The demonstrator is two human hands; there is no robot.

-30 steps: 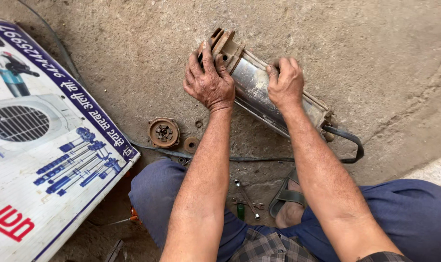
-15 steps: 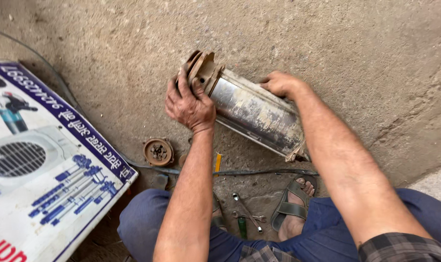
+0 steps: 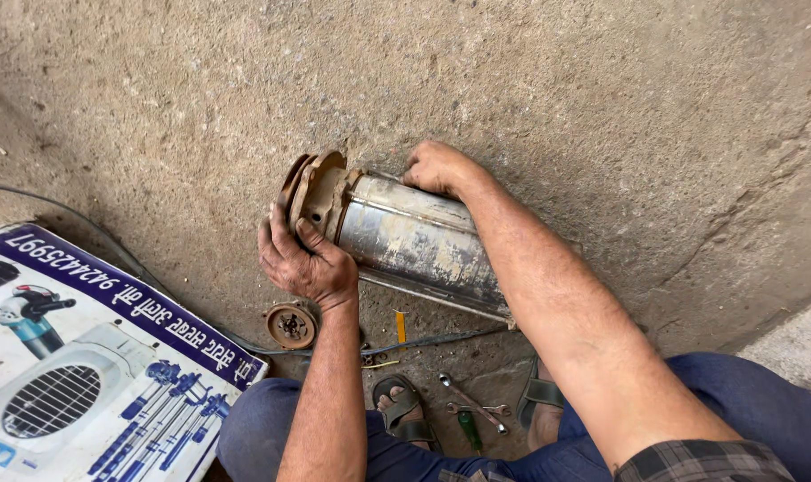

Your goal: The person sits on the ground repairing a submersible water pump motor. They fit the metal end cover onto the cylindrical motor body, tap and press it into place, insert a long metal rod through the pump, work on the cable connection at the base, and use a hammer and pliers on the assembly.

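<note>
Shifting grip, my left hand (image 3: 305, 263) now clamps the rusty end flange (image 3: 311, 192) while my right hand (image 3: 436, 168) presses atop the pump cylinder (image 3: 414, 241), steadying it on concrete.

The metal cylinder (image 3: 419, 245) is a long, dull silver body with many scratches and brown stains. It lies on its side on the concrete floor (image 3: 557, 98), with the long axis going from about 10 o'clock to 4 o'clock. At the 10 o'clock end sits a rusty brown flange (image 3: 309, 192) with stacked round plates, a little tilted up from the floor.
</note>
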